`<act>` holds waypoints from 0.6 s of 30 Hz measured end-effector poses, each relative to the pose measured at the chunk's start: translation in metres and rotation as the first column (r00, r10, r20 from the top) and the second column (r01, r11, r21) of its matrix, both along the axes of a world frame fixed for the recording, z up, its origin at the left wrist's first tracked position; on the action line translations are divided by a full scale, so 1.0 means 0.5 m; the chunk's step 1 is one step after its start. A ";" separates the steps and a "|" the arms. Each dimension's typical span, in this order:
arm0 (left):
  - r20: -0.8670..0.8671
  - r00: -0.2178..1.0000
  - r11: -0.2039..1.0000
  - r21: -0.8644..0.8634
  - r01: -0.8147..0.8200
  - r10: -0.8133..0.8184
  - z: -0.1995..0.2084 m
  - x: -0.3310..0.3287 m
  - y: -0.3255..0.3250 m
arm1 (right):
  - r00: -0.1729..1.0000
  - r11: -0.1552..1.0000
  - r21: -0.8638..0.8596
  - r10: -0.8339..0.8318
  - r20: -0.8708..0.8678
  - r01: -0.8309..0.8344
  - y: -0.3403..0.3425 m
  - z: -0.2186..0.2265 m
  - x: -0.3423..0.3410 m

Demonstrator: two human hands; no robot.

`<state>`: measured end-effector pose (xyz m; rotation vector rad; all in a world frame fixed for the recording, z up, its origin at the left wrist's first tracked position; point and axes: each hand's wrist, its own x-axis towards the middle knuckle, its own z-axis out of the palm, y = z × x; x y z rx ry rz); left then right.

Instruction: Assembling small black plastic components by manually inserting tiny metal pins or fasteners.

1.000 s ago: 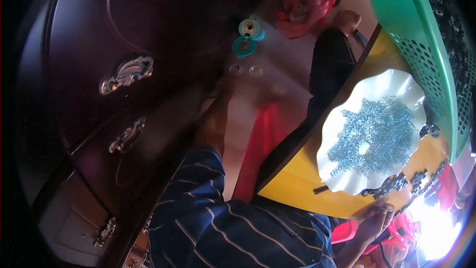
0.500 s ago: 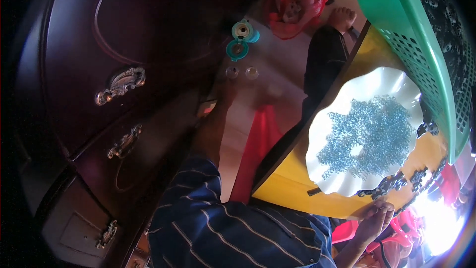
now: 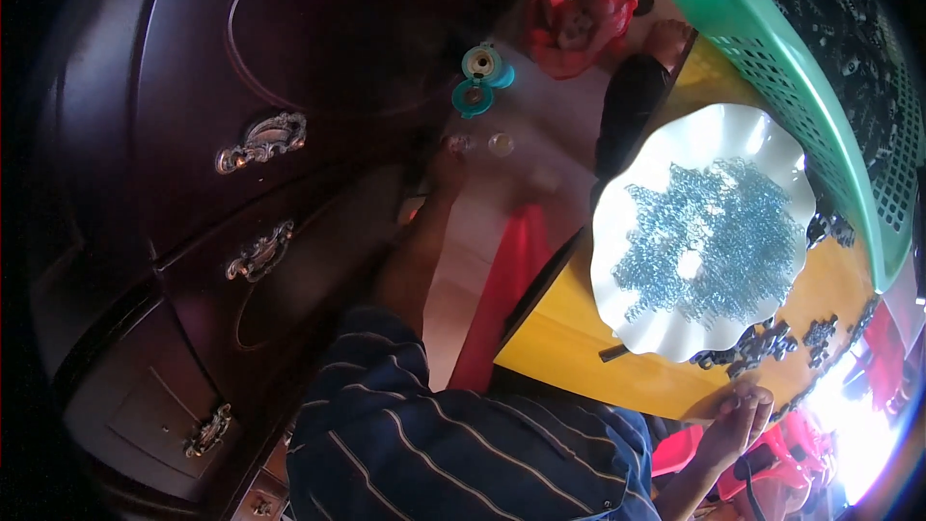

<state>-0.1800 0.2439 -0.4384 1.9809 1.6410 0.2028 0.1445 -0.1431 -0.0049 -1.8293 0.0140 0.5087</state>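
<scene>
My left hand reaches down to a small clear cup low beside the dark cabinet. Its fingers are at the cup, but shade hides whether they grip it. A second small clear round cup stands just right of it, and a teal flask with its lid flipped back is beyond them. My right hand is closed at the near edge of the yellow tabletop, fingertips pressed together; what they pinch, if anything, is too small to name. Farther onto the table sits a white scalloped dish heaped with small bluish, clear coiled pieces.
Small dark pieces lie beside the dish. A green perforated basket stands along the table's far right side. A red bag rests on the floor near a bare foot. Dark cabinet drawers with metal handles fill the left.
My left hand has moved slightly forward onto the left cup, covering part of it. My right hand stays at the table edge, still closed. The whole view has shifted slightly.
</scene>
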 end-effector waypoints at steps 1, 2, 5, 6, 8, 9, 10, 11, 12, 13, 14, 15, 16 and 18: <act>-0.027 1.000 1.000 0.022 0.016 -0.015 -0.004 -0.004 0.004 | 1.000 1.000 0.014 0.020 -0.012 -0.020 -0.002 0.000 0.001; -0.029 0.999 1.000 0.027 0.017 -0.016 -0.008 -0.010 0.009 | 0.999 0.999 0.030 0.043 -0.025 -0.042 -0.002 -0.002 0.001; 0.066 0.998 0.997 0.078 -0.018 0.013 0.001 -0.041 0.021 | 0.998 0.998 0.060 0.037 -0.048 -0.034 -0.003 -0.005 0.003; 0.109 0.993 0.998 0.047 -0.037 0.032 0.013 -0.052 0.022 | 0.998 0.997 0.066 0.041 -0.049 -0.037 -0.006 -0.010 0.005; 0.175 0.984 0.999 0.002 -0.044 0.043 0.065 -0.015 0.010 | 0.997 0.996 0.069 0.063 -0.035 -0.060 -0.013 -0.010 0.006; 0.363 0.926 0.993 -0.090 -0.076 0.104 0.123 0.001 -0.002 | 0.998 0.996 0.075 0.046 -0.049 -0.042 -0.006 -0.007 0.004; 0.536 0.827 0.979 -0.190 -0.078 0.171 0.174 0.023 -0.018 | 0.998 0.997 0.077 0.022 -0.055 -0.018 0.003 -0.001 -0.001; 0.550 0.819 0.979 -0.191 -0.065 0.162 0.212 0.034 -0.032 | 0.998 0.998 0.063 0.000 -0.065 0.004 0.003 0.004 -0.003; 0.545 0.789 0.903 -0.429 -0.029 0.284 0.245 0.039 -0.046 | 0.998 1.000 0.027 -0.001 -0.061 0.002 0.003 0.010 -0.003; 0.510 0.766 0.770 -0.637 0.030 0.391 0.281 0.050 -0.062 | 0.998 1.000 -0.009 -0.009 -0.054 0.009 0.001 0.014 -0.003; 0.524 0.784 0.759 -0.642 0.107 0.333 0.336 0.073 -0.078 | 0.996 0.998 -0.025 -0.051 -0.073 0.049 0.006 0.019 -0.006; 0.542 0.795 0.744 -0.642 0.183 0.272 0.380 0.088 -0.098 | 0.996 1.000 0.014 -0.003 -0.089 0.004 0.017 0.032 -0.005; 0.640 0.715 0.776 -0.589 0.223 0.281 0.389 0.075 -0.127 | 0.997 0.999 0.030 -0.011 -0.073 0.013 0.019 0.020 -0.006; 0.552 0.834 0.813 -0.491 0.311 0.014 0.418 0.121 -0.162 | 0.987 0.998 0.059 -0.020 -0.158 0.030 0.023 0.023 -0.011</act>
